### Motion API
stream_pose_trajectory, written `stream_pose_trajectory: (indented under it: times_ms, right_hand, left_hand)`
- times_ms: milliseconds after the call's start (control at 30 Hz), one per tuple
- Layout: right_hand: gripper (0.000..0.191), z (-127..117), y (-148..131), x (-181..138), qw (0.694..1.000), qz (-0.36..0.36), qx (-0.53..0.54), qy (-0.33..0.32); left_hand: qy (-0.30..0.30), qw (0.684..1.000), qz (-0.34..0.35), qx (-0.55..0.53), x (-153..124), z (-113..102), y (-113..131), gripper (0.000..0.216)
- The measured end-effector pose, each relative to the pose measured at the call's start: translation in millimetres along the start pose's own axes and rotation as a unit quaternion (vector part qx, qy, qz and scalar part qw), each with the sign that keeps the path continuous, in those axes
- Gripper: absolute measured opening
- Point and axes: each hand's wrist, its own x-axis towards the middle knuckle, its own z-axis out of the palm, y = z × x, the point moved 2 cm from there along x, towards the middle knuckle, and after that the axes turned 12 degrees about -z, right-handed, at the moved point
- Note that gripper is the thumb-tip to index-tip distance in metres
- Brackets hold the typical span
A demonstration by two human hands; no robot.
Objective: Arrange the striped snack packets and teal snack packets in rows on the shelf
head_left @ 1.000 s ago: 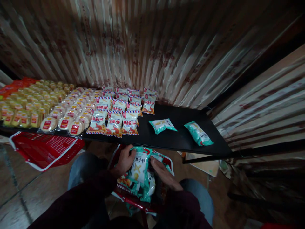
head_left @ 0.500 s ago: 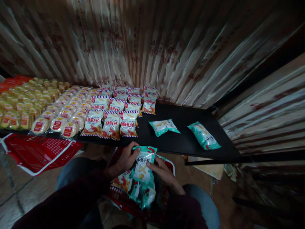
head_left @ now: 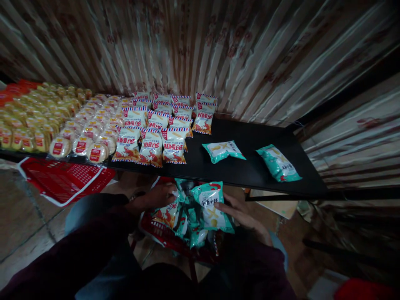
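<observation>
My right hand grips a teal snack packet from behind, holding it upright just below the black shelf. My left hand reaches into the red basket on my lap, fingers closed on another teal packet among several teal and red-white packets. Two teal packets lie flat on the shelf's right part.
Rows of red-white-blue snack bags and round wrapped cakes fill the shelf's left part. A second red basket lies on the floor at the left. Corrugated patterned sheeting backs the shelf.
The teal packet held by both hands has passed to my right hand and moved right. My left hand has dropped back into the basket onto another packet. The view has tilted down slightly.
</observation>
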Motion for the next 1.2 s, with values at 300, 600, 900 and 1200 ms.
stream_pose_trajectory:
  times_ms: [300,600,900,1200]
  right_hand:
    - [0.063,14,31,-2,0.965,0.008,-0.260,0.016]
    - [0.045,23,29,-30,0.950,-0.113,-0.220,0.192]
    - [0.051,-4,49,-27,0.925,-0.064,-0.136,0.348]
    - [0.054,10,43,-11,0.934,-0.084,-0.178,0.299]
  left_hand:
    - [0.029,0.987,0.031,0.156,-6,9,-10,0.020]
    - [-0.033,0.951,-0.023,0.306,-46,92,-12,0.055]
    - [-0.038,0.922,0.001,0.386,-26,109,-25,0.049]
    - [-0.031,0.917,0.078,0.389,-35,111,-19,0.042]
